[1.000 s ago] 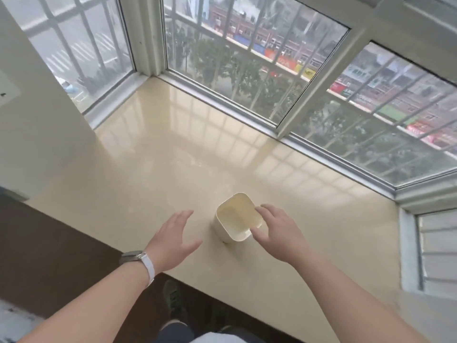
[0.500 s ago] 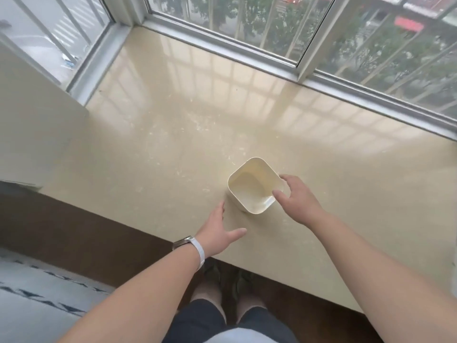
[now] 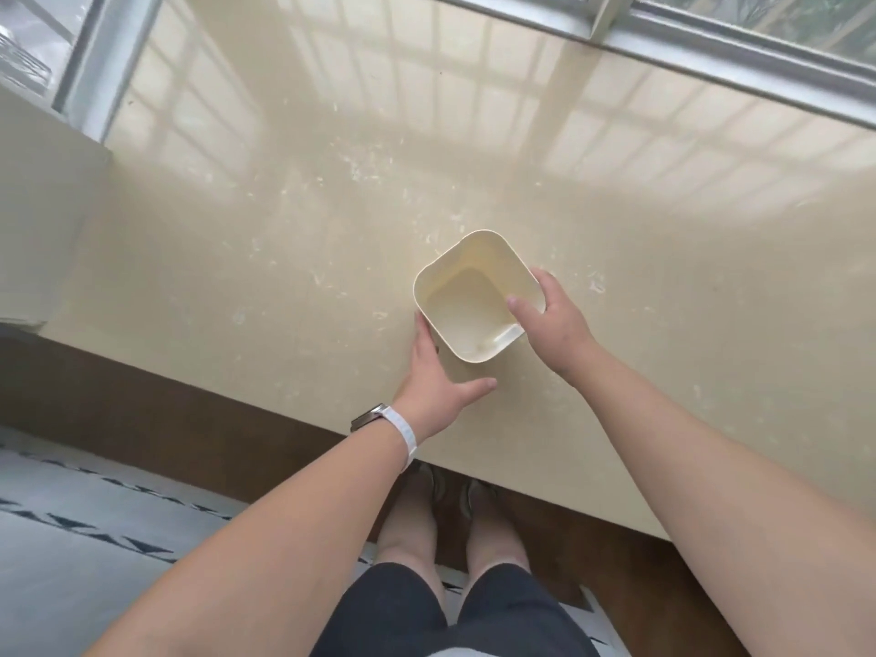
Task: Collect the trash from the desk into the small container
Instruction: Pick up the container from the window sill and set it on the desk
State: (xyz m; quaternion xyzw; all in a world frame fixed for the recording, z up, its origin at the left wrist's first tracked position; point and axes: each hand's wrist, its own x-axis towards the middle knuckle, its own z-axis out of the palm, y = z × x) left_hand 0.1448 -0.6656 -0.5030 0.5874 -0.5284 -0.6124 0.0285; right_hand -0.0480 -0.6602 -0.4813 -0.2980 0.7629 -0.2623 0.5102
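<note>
A small cream square container (image 3: 467, 296) stands upright on the glossy beige desk (image 3: 284, 239), near its front edge. My right hand (image 3: 552, 324) grips the container's right rim, thumb inside and fingers outside. My left hand (image 3: 436, 386) lies open on the desk, its fingers against the container's left wall and its thumb stretched under the near corner. The container looks empty inside. Several tiny white scraps (image 3: 360, 158) are scattered over the desk behind and beside it.
A window frame (image 3: 711, 45) runs along the desk's far edge, with another window at the far left (image 3: 90, 64). A cream wall (image 3: 42, 206) borders the left end. The desk's dark front (image 3: 189, 410) drops to a patterned rug (image 3: 95, 514) and my feet.
The view has tilted down toward the desk. My left hand slid forward to touch the container's left side. My right hand stayed on the rim.
</note>
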